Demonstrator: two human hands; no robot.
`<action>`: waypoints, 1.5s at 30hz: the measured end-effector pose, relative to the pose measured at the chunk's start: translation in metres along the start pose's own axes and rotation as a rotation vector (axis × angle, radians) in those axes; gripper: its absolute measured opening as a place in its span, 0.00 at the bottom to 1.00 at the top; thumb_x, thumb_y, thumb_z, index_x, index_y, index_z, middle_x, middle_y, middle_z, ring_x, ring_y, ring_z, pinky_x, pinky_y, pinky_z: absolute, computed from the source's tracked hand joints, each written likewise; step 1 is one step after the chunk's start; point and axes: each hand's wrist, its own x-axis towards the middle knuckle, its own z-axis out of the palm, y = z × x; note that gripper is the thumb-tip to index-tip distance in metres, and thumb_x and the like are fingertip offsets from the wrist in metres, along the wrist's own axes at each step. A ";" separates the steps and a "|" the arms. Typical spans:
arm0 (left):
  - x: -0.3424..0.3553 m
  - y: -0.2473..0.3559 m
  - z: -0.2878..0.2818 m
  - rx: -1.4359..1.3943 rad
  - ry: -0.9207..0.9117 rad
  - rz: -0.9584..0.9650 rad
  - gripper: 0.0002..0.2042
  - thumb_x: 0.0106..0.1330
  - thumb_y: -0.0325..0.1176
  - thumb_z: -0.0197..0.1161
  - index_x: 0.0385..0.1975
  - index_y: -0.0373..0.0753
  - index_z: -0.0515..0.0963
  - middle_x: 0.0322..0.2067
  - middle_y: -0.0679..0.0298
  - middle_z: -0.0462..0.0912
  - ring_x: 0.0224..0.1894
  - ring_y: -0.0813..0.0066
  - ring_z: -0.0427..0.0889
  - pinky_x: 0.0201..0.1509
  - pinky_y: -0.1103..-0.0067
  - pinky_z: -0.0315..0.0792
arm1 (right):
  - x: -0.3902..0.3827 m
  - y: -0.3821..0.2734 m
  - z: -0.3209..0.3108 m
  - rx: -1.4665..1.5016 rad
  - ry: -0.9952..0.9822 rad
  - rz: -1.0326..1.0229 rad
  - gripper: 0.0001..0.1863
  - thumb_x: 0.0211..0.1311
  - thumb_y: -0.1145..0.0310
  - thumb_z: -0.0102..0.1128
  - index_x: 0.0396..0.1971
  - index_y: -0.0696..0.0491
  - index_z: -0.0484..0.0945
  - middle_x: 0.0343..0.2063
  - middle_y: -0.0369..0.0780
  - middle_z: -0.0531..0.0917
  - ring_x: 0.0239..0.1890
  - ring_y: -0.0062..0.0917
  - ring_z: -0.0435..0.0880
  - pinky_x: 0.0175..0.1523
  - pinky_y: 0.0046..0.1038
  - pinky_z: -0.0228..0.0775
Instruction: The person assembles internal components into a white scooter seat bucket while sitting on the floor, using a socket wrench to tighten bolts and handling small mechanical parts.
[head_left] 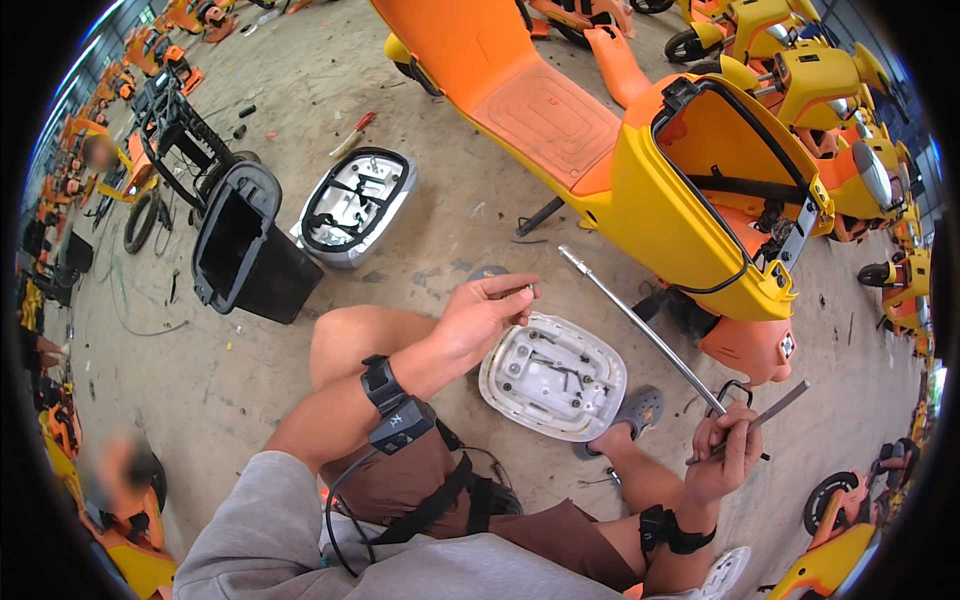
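My left hand (pixel 478 318) is raised above my knee, thumb and forefinger pinched on a tiny metallic piece that looks like a screw. My right hand (pixel 727 452), lower right, is closed around the sliding bar of a long T-handle socket wrench (pixel 645 325). The wrench's shaft slants up and left to its socket end near the scooter body. A dark looped tool or hook (pixel 737 388) shows beside the right fingers; its kind is unclear. Below the left hand, a white oval seat base (pixel 600 405) lies underside up, with black fittings and screws in it.
A yellow and orange scooter body (pixel 655 205) stands ahead, its seat compartment uncovered. To the left are a black storage bucket (pixel 275 275) and another upturned seat base (pixel 385 230) with a black seal. A red-handled screwdriver (pixel 364 122) lies behind it. Scooters fill both sides.
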 end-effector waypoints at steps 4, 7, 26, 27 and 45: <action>0.004 -0.001 -0.002 -0.048 -0.021 0.046 0.14 0.68 0.25 0.59 0.52 0.26 0.75 0.46 0.55 0.81 0.32 0.80 0.75 0.37 0.83 0.70 | -0.001 -0.004 -0.006 0.028 -0.012 -0.032 0.14 0.74 0.69 0.37 0.29 0.60 0.67 0.24 0.37 0.64 0.13 0.14 0.56 0.18 0.16 0.50; 0.004 0.000 -0.005 -0.054 -0.059 0.054 0.15 0.68 0.24 0.58 0.53 0.26 0.72 0.46 0.51 0.82 0.29 0.81 0.74 0.33 0.84 0.71 | -0.006 -0.003 -0.011 0.076 0.077 0.015 0.15 0.71 0.66 0.47 0.27 0.61 0.69 0.21 0.36 0.63 0.13 0.15 0.58 0.16 0.18 0.47; 0.004 -0.004 0.000 0.089 -0.022 0.144 0.12 0.68 0.27 0.60 0.47 0.26 0.77 0.37 0.57 0.85 0.27 0.85 0.72 0.29 0.87 0.68 | -0.011 0.000 -0.022 0.110 0.053 0.083 0.17 0.71 0.63 0.49 0.26 0.60 0.70 0.21 0.36 0.63 0.13 0.16 0.58 0.17 0.18 0.47; 0.004 -0.004 0.000 0.096 -0.023 0.150 0.12 0.68 0.27 0.60 0.47 0.26 0.77 0.37 0.57 0.85 0.27 0.85 0.72 0.29 0.87 0.68 | -0.011 0.000 -0.022 0.109 0.053 0.083 0.17 0.71 0.62 0.49 0.26 0.60 0.70 0.21 0.36 0.63 0.13 0.16 0.58 0.17 0.19 0.47; -0.003 -0.002 0.005 0.237 0.040 0.190 0.13 0.67 0.28 0.62 0.46 0.26 0.80 0.36 0.59 0.85 0.27 0.85 0.71 0.30 0.87 0.66 | -0.013 0.001 -0.022 0.099 0.029 0.057 0.18 0.70 0.62 0.52 0.25 0.61 0.70 0.20 0.36 0.63 0.13 0.15 0.57 0.16 0.18 0.46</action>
